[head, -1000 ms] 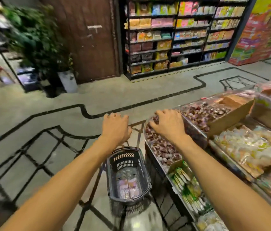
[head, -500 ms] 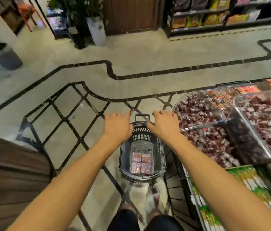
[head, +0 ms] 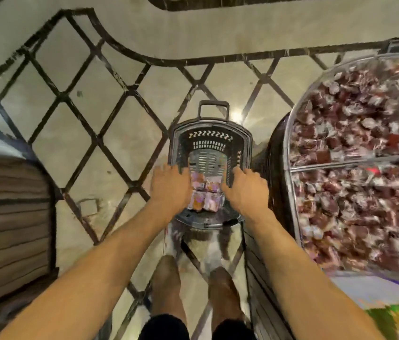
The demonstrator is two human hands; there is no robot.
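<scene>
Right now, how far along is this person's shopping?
Early, I'd say. Done: a few wrapped packets lie at the bottom of the basket on the floor. In hand: the left hand and right hand reach down over it, holding nothing. Left: much of the basket is bare, and the sweets bin beside it is full.

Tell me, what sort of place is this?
Most likely a snack or sweet shop: a clear bulk bin heaped with small wrapped sweets, and a plastic shopping basket on the floor holding a few packets.
</scene>
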